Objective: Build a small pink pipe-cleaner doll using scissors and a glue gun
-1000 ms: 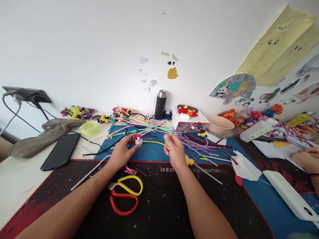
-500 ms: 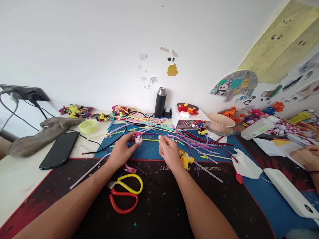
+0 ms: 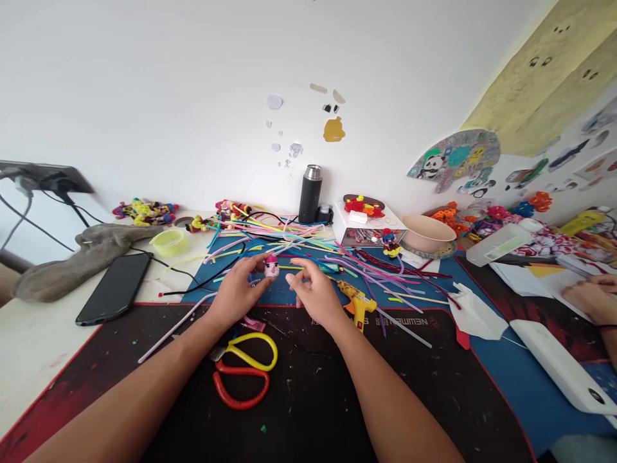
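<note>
Left hand [image 3: 240, 286] is pinching the tiny pink-topped figure [image 3: 272, 271], right hand [image 3: 317, 292] loosely parted; probably light, squishy, so grip its sides gently.

passage: between figurine [image 3: 271, 267] and right hand [image 3: 315, 292] | obstacles: scissors [image 3: 247, 361] nearer, glue gun [image 3: 357, 300] rightward, pipe cleaners [image 3: 289, 235] beyond

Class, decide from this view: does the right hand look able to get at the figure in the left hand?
Probably yes: the right hand is close by, thumb and forefinger apart, with nothing visibly between it and the figure. The left hand grips it from the opposite side.
</note>
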Demonstrator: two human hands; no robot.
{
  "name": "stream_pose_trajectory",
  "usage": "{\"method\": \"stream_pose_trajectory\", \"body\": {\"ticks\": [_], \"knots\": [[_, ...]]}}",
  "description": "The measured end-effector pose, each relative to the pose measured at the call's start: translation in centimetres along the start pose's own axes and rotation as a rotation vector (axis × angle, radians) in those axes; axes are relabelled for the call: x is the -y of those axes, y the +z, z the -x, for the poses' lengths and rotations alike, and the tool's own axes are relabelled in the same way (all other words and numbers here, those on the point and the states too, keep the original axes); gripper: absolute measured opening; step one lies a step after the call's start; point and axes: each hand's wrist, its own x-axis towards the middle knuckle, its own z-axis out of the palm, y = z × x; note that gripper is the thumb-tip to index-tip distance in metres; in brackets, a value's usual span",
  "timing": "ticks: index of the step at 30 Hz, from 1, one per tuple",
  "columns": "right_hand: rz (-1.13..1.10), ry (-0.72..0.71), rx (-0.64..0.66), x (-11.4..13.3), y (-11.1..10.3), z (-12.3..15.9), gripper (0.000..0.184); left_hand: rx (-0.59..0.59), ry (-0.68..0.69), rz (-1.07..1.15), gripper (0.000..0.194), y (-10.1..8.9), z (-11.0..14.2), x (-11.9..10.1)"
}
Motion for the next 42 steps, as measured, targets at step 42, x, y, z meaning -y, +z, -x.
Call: {"method": "stream_pose_trajectory", "body": {"ticks": [42], "knots": [[-0.181, 0.041, 0.014, 0.0, 0.2, -0.3, 0.031, -0.028, -0.223, 0.194, 0.059, -1.3, -0.6, -1.2]]}}
